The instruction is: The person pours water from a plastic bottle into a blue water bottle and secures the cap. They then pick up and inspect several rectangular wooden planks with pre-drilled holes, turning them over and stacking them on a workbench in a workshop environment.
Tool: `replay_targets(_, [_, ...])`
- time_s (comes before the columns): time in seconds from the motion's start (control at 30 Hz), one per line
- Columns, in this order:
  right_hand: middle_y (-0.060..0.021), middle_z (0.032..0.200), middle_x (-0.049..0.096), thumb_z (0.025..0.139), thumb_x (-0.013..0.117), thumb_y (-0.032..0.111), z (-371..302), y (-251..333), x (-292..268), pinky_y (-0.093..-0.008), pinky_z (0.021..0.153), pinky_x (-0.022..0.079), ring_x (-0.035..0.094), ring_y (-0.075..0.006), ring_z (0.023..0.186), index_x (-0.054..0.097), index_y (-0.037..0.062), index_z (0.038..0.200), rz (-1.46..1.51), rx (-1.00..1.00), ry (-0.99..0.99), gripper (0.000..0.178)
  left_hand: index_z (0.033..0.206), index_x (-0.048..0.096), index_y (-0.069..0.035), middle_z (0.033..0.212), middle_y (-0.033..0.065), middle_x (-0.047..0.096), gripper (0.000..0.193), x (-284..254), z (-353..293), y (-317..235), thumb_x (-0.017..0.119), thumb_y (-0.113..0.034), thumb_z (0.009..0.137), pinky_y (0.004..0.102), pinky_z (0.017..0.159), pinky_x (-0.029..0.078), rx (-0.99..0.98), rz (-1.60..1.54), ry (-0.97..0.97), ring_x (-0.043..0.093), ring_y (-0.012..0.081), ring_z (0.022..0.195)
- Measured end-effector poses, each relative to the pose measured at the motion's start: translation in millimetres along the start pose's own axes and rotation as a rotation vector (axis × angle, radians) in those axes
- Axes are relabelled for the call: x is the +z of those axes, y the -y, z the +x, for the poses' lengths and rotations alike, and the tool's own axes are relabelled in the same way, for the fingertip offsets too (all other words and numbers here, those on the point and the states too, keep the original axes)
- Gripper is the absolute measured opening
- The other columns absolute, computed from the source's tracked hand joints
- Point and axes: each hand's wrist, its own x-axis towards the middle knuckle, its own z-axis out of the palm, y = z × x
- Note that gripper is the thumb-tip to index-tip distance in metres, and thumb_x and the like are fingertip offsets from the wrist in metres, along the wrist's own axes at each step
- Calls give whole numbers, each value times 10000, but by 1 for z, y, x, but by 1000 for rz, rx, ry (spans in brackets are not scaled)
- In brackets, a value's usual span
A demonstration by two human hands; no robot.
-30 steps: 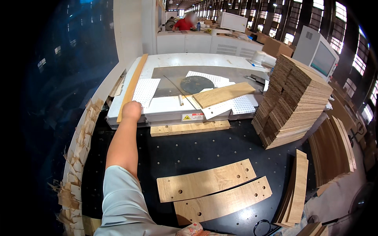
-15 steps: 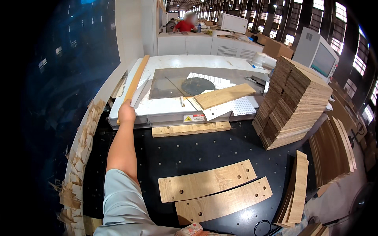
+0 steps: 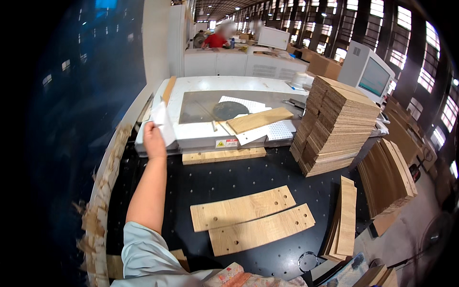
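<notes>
My left hand (image 3: 154, 139) reaches out over the near left corner of the white machine table (image 3: 196, 82). Its fingers are closed on a creased white sheet of paper (image 3: 163, 121), which hangs at a tilt. Behind the paper a long wooden strip (image 3: 169, 89) lies along the table's left side, partly covered. Two drilled wooden boards (image 3: 243, 208) (image 3: 262, 230) rest side by side on the black perforated bed below. My right hand is out of sight.
A tall stack of boards (image 3: 334, 126) stands at the right of the black bed (image 3: 229, 177). Other boards (image 3: 346, 217) lean at its right edge. A loose board (image 3: 260, 119) lies on the machine table. A person in red (image 3: 216, 40) is in the background.
My left hand has come off the near end of the wooden strip and now holds up the white sheet. The view has shifted a little to the right.
</notes>
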Motion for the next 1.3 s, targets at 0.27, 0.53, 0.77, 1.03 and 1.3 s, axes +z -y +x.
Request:
replay_targets(0.27, [-279, 1179, 553, 838, 659, 164, -16, 227, -43, -491, 1013, 355, 494, -386, 1154, 540, -81, 1179, -19, -777, 281, 436, 901, 567, -14, 857, 145, 555, 118, -8, -119, -138, 522, -18, 791, 344, 690, 468, 340, 226, 487, 564, 338, 761])
replay_targets(0.53, [24, 793, 593, 894, 564, 166, -47, 419, 145, -194, 570, 407, 521, -48, 656, 604, 67, 1034, 685, -520, 788, 176, 955, 570, 39, 921, 71, 546, 160, -126, -185, -179, 484, 12, 823, 269, 806, 404, 56, -272, 171, 521, 152, 854])
replay_targets(0.77, [-38, 736, 475, 841, 594, 77, -213, 516, 389, -255, 499, 424, 479, -146, 641, 525, 77, 842, 956, -29, 1231, 69, 1147, 476, 71, 1112, 173, 576, 409, -199, -239, -184, 533, -82, 772, 392, 969, 411, -302, -665, -69, 562, 257, 1047])
replay_targets(1.03, [-66, 736, 529, 809, 602, 51, -370, 557, 547, -269, 436, 405, 498, -164, 594, 529, 49, 899, 935, -96, 1420, 117, 1291, 359, 68, 1218, 259, 513, 602, -210, -244, -182, 501, -153, 749, 475, 969, 438, -243, -595, -235, 541, 365, 1117])
replay_targets(1.3, [-58, 1052, 555, 854, 585, 51, -404, 546, 574, -291, 768, 422, 527, -155, 948, 474, 13, 1216, 698, -477, 1635, 381, 1251, 405, 72, 1156, 236, 558, 563, -222, -240, -173, 518, -155, 747, 423, 898, 481, -358, -549, -254, 590, 320, 1016])
